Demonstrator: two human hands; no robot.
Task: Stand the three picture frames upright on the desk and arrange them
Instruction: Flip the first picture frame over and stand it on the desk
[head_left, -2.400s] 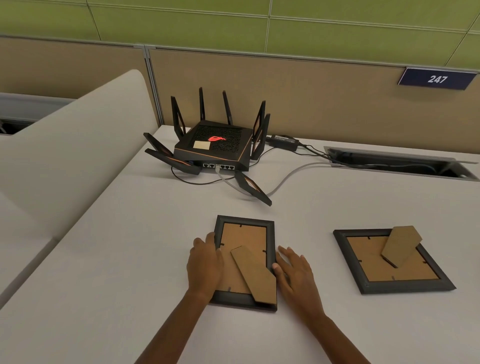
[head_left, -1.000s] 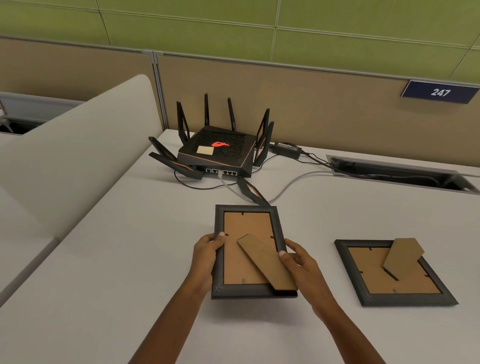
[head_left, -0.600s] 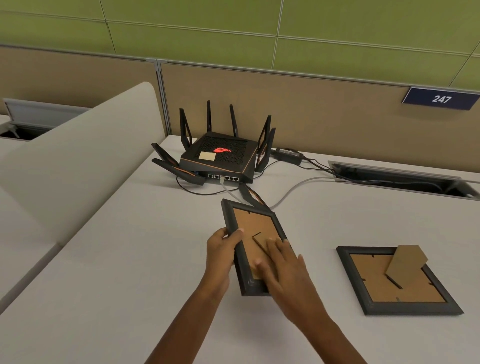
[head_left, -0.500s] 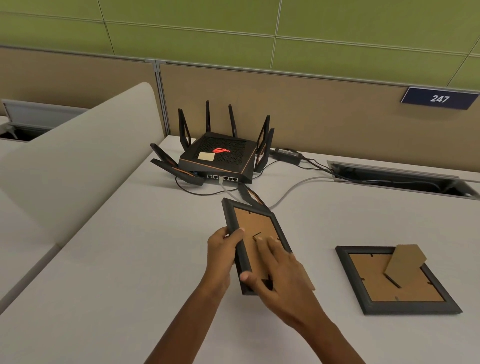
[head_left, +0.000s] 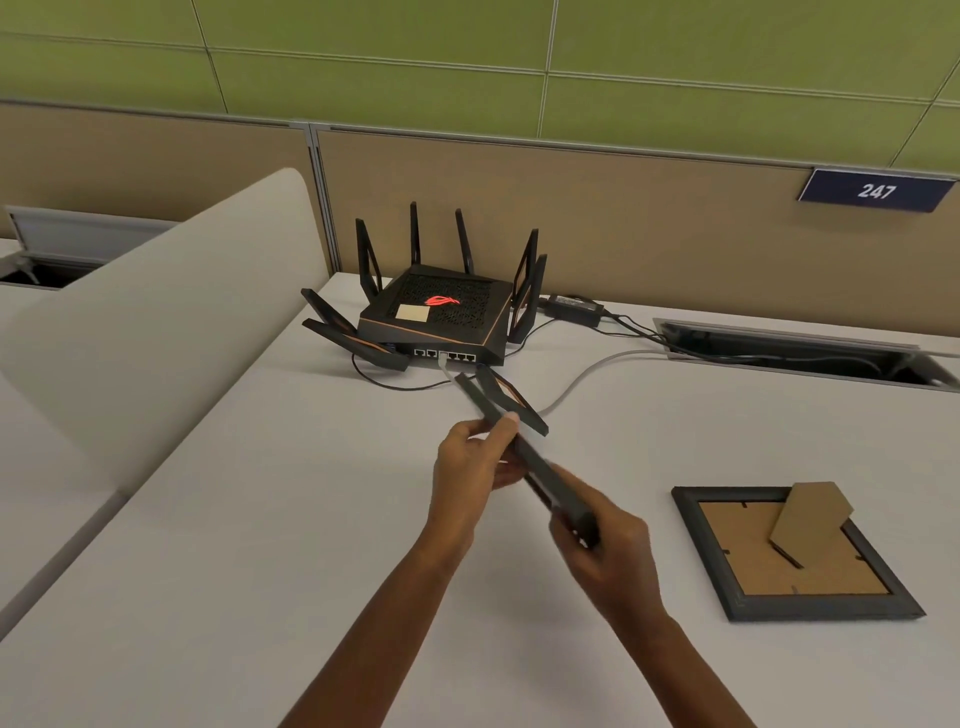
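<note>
I see both hands clamped on one dark picture frame (head_left: 524, 457), which is turned edge-on to me above the white desk (head_left: 260, 545). The left hand (head_left: 470, 467) pinches its far part between thumb and fingers, and the right hand (head_left: 605, 545) is wrapped around its near end. I can't tell whether it touches the desk. A second frame (head_left: 795, 553) lies face down to the right, well apart, its cardboard stand (head_left: 810, 517) lifted. Beyond the hands sits a black router (head_left: 441, 322) — one antenna just behind the held frame's far end.
</note>
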